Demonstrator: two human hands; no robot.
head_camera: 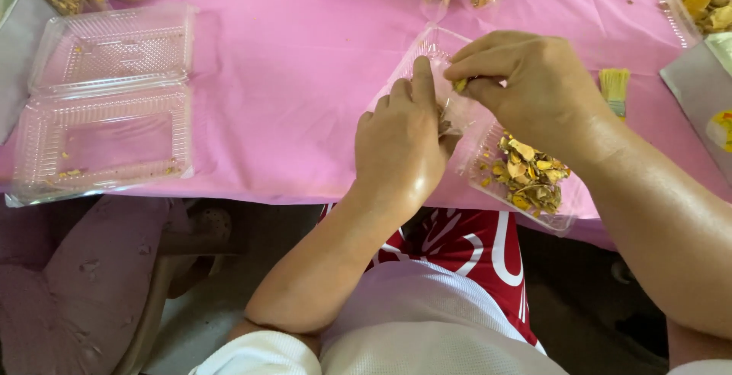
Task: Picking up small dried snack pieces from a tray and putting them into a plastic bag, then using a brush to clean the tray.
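The left hand (400,142) pinches the mouth of a small clear bag (431,59), thumb and fingers closed on its edge so the opening stands just beyond the fingertips. The right hand (526,85) is bunched, its fingertips clenched on a yellow dried piece (460,84) right at that opening, touching the plastic. Below the right hand's fingers, near the table edge, lies the open tray (560,219) with the heap of dried pieces (528,173). The bag film is thin and slack, so if the left pinch loosens the mouth could fold shut and the piece would drop onto the pink cloth (290,78) or down past the edge. The tray overhangs the edge beside the right wrist; a nudge from the forearm could tip it and spill the heap. An empty clamshell box (107,100) sits well apart, beyond the left hand, and a yellow brush (614,85) lies just past the right knuckles.
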